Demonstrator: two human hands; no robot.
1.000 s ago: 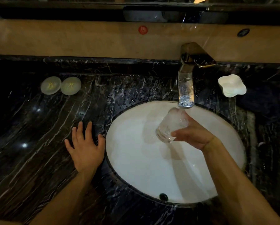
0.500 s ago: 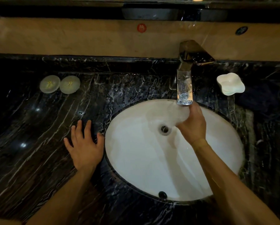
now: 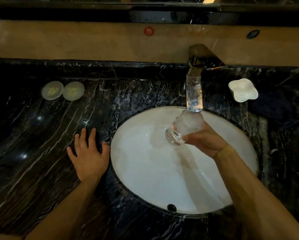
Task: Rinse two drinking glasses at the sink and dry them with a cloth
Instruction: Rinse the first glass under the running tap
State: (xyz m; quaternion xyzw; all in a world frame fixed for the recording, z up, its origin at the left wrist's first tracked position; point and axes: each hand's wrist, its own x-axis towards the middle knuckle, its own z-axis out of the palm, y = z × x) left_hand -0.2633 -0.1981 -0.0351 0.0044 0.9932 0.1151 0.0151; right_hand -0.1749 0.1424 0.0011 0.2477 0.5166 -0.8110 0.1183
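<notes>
My right hand (image 3: 206,141) grips a clear drinking glass (image 3: 183,129) over the white oval sink (image 3: 145,170). The glass is tilted, its mouth up under the faucet spout (image 3: 194,94), its thick base pointing down and left. Water runs from the spout into the glass and froths inside it. My left hand (image 3: 88,156) lies flat, fingers spread, on the dark marble counter (image 3: 32,144) just left of the sink rim. No second glass and no cloth are in view.
Two round pale lids (image 3: 62,90) lie on the counter at the back left. A white lobed soap dish (image 3: 243,90) stands right of the faucet. A tan backsplash ledge (image 3: 93,40) runs behind the counter. The overflow hole (image 3: 171,207) sits at the sink's near edge.
Half a second ago my right hand was raised under the spout, covering the glass and showing the drain. Now it has dropped back and the tilted glass shows again. My left hand stays put.
</notes>
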